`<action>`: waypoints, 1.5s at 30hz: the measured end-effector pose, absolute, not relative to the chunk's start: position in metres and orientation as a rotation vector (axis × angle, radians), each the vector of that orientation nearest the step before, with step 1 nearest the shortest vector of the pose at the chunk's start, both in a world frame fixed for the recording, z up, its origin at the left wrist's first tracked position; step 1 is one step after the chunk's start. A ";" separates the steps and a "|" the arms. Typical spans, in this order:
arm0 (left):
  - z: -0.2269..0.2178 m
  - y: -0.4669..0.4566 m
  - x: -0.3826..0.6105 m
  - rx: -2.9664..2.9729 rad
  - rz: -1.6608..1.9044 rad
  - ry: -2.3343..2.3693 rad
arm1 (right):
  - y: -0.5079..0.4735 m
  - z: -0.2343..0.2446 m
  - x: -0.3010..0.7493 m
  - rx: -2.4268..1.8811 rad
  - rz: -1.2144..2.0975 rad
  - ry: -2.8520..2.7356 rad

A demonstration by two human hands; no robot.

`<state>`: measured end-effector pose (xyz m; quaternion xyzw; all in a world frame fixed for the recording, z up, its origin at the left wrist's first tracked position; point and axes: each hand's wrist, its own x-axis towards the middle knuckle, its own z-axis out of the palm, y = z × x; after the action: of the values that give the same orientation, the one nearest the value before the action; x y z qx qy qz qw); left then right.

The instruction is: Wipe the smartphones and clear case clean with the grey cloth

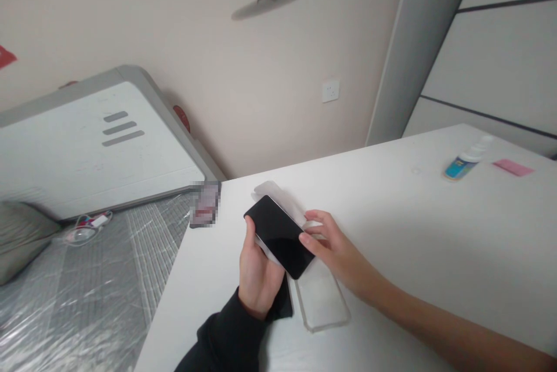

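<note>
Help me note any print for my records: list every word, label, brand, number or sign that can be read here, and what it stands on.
No text can be read.
Spray bottle: its blue label is too small and blurred to read.
Item at the table corner: pixelated, so any print is lost.
Pink slip: nothing legible.
Phone: the screen is black, with no text showing.

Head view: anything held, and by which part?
Phone, by its left long edge in the left grip; right grip touches its right long edge.
</note>
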<state>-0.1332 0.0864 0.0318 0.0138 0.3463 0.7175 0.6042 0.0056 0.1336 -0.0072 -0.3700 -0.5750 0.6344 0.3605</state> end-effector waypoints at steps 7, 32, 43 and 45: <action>0.034 0.084 -0.131 0.077 1.660 0.889 | 0.126 0.000 0.007 -0.905 1.594 -1.749; 0.048 0.082 -0.138 0.276 1.684 0.733 | 0.155 0.010 0.022 -0.896 0.959 -2.141; 0.036 0.077 -0.142 0.389 1.442 0.609 | 0.168 0.002 0.027 -0.817 0.892 -2.079; 0.035 0.077 -0.141 0.377 1.465 0.621 | 0.163 0.004 0.026 -0.805 0.881 -2.147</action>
<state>-0.1414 0.0775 0.0346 0.1680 0.2771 0.6535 0.6841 0.0263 0.1633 0.0042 -0.3087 -0.8233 0.3378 0.3358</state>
